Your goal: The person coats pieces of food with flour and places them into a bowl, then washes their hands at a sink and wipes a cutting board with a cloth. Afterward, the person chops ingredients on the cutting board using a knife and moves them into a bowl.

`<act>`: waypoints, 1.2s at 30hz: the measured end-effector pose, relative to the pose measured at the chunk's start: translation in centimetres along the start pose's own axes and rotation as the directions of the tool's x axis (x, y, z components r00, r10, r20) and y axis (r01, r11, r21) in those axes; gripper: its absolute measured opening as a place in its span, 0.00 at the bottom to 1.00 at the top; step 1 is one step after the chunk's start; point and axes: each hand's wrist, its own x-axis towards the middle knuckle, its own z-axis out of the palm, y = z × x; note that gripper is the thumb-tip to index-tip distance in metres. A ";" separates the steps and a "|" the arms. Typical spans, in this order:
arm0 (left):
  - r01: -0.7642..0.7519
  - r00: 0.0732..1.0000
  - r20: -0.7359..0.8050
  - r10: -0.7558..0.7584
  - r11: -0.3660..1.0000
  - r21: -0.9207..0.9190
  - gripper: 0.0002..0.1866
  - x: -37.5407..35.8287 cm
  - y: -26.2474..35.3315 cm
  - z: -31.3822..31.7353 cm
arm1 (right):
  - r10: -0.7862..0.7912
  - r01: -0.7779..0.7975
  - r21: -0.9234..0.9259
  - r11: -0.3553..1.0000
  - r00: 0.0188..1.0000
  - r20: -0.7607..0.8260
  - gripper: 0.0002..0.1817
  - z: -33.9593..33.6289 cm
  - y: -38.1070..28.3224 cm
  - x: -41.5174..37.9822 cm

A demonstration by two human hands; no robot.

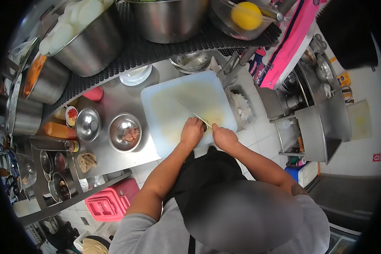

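On a large pale cutting board (173,101), my right hand (224,137) is closed around the handle of a knife (197,115), whose blade points up and to the left. Beside it, my left hand (192,133) has its fingers bent and pressed together against a small dark item (205,126) at the knife's edge. What that item is cannot be made out. To the left of the board stands a metal bowl (130,134) with pieces of pinkish meat in it. An empty metal bowl (89,123) is further left.
A black-matted shelf (131,59) with steel pots (169,25) overhangs the counter's far side. A tray of white pieces (242,106) borders the board's right edge. A brown cloth (87,161) lies at the front left, above a pink bin (110,203).
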 end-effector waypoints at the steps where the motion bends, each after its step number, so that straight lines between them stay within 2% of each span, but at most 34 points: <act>1: 0.006 1.000 -0.006 -0.006 1.000 0.003 0.06 0.2 -0.2 0.1 | -0.014 0.014 -0.004 1.000 1.000 -0.017 0.07 -0.7 -0.2 0.0; 5: 0.018 1.000 -0.020 -0.018 1.000 -0.001 0.05 0.0 -0.1 0.1 | -0.002 0.002 0.023 1.000 1.000 0.003 0.07 0.6 -0.2 -0.9; 8: -0.020 0.998 -0.052 0.019 1.000 -0.016 0.04 0.0 -0.4 0.1 | -0.026 0.026 -0.008 1.000 0.999 -0.048 0.07 1.0 0.2 0.0; 12: -0.009 1.000 -0.019 0.008 0.999 -0.038 0.05 -0.8 -0.7 0.4 | 0.003 -0.003 0.007 1.000 1.000 0.025 0.07 -1.1 -1.5 -1.7; 15: -0.020 0.999 -0.036 0.018 0.999 -0.042 0.04 -0.9 -0.7 0.3 | 0.056 -0.057 0.014 0.998 0.995 0.079 0.09 0.2 -1.5 -0.8; 18: 0.010 0.999 -0.033 -0.011 0.999 -0.039 0.04 -0.9 -0.6 0.2 | 0.057 -0.059 0.018 0.998 0.994 0.089 0.09 -1.6 -2.0 -1.2; 21: 0.016 0.998 -0.062 -0.018 0.999 -0.043 0.04 -1.2 -0.8 0.5 | 0.081 -0.085 0.027 0.996 0.989 0.127 0.09 -0.4 -1.9 -1.5; 24: -0.041 0.993 -0.113 0.032 0.996 -0.081 0.04 -1.4 -0.8 0.4 | 0.069 -0.074 0.044 0.996 0.993 0.098 0.10 -0.3 -2.0 -1.1; 27: -0.015 0.999 -0.048 0.012 0.999 -0.051 0.05 -1.7 -1.0 0.4 | 0.053 -0.054 0.004 0.999 0.991 0.120 0.10 -2.3 -2.8 -2.1; 29: -0.009 0.999 -0.037 0.007 0.999 -0.047 0.04 -1.9 -1.1 0.6 | 0.077 -0.082 0.039 0.996 0.989 0.126 0.10 -0.4 -2.3 -1.7; 36: 0.046 0.999 0.000 -0.046 0.998 -0.032 0.05 -1.7 -1.2 0.4 | 0.089 -0.095 0.040 0.995 0.988 0.124 0.10 -0.3 -2.6 -1.7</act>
